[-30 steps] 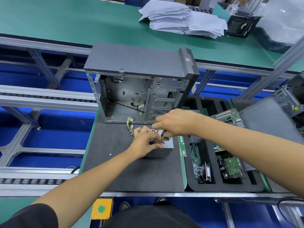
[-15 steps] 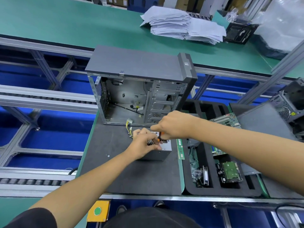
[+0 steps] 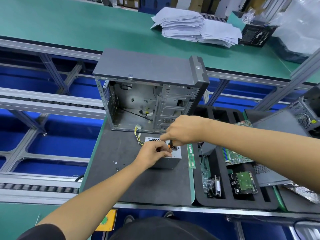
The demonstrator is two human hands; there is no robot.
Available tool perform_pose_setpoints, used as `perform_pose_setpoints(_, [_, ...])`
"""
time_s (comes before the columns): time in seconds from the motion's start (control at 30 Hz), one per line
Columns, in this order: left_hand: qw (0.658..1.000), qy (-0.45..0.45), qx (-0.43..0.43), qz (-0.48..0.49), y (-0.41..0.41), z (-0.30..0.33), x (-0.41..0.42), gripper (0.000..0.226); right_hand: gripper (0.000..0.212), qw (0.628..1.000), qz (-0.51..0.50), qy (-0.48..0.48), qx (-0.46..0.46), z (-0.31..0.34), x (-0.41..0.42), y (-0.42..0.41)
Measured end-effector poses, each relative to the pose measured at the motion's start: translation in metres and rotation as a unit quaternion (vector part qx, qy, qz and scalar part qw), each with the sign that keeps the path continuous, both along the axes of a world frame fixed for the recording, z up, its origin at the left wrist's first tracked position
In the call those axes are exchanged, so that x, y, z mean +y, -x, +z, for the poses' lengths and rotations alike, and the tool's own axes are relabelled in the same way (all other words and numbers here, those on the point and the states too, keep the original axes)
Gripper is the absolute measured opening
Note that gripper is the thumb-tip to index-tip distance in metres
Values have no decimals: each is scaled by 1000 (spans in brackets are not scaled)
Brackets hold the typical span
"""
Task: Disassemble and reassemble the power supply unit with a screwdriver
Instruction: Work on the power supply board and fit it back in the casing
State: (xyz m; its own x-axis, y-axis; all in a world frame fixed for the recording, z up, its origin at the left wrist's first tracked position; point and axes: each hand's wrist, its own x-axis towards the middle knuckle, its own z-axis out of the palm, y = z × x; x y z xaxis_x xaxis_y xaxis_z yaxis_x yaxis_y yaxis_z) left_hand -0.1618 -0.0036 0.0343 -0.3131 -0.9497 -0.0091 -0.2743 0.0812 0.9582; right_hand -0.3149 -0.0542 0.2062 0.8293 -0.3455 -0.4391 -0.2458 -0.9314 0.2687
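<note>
An open grey metal computer case [image 3: 150, 94] stands at the centre on a dark grey foam mat [image 3: 138, 184]. At three o'clock of the mat, a green memory stick [image 3: 191, 155] lies along its edge, just beside a black foam compartment tray [image 3: 242, 203] holding a green-topped hard drive [image 3: 244, 182] and a green circuit board [image 3: 237, 157]. At one o'clock, a stack of white papers [image 3: 195, 26] rests on the green table top [image 3: 69, 23]. A yellow box with a green button [image 3: 105, 220] sits at six o'clock.

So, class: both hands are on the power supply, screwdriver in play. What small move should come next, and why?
Probably keep turning the screwdriver on that screw. The right hand grips its orange-and-black handle over the power supply's top face, while the left hand steadies things by the tip. Screw itself is hidden.
</note>
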Motion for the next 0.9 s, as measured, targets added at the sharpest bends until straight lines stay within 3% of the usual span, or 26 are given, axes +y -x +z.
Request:
perform_pose_setpoints(0.07, [1000,-2,1,-7,-1,-2,-1,35,17,990,-137,-7,-20,-10,4,-1])
perform_pose_setpoints(0.17, [1000,0,9,-11,-1,-4,-2,35,27,984,-179,10,-11,-13,2,-2])
perform_pose_setpoints(0.23, [1000,4,-2,-14,-1,-4,-3,34,36,996,-85,19,-11,-4,-4,0])
perform_pose_setpoints(0.3, [1000,15,-6,-14,-2,-7,-4,34,38,996,86,9,16,5,-13,3])
perform_pose_setpoints(0.37, [999,27,-8,-15,-3,-8,-3,30,32,990,141,-3,26,8,-12,1])
perform_pose_setpoints(0.4, [999,29,-11,-18,-3,-9,-3,29,25,995,101,-8,13,5,-9,1])
perform_pose_setpoints(0.5, [1000,15,-4,-18,-5,-9,-2,30,23,981,-186,-34,-31,-9,-5,1])
perform_pose_setpoints(0.57, [1000,15,-5,-17,-4,-10,-4,31,30,971,-238,-10,-2,-10,-8,4])
perform_pose_setpoints(0.63, [1000,9,-4,-28,-4,-9,-5,31,29,984,-175,16,0,-7,-9,8])
perform_pose_setpoints(0.7, [999,12,-6,-34,-5,-9,-5,27,40,998,-36,46,-8,-3,-11,11])
perform_pose_setpoints(0.8, [999,20,-15,-37,-6,-9,-6,29,33,988,154,25,22,9,-17,7])
perform_pose_setpoints(0.83, [999,22,-19,-40,-6,-9,-6,30,28,987,157,14,23,10,-17,6])
perform_pose_setpoints(0.9, [999,26,-18,-42,-7,-10,-6,30,14,1000,26,-8,-9,6,-12,4])
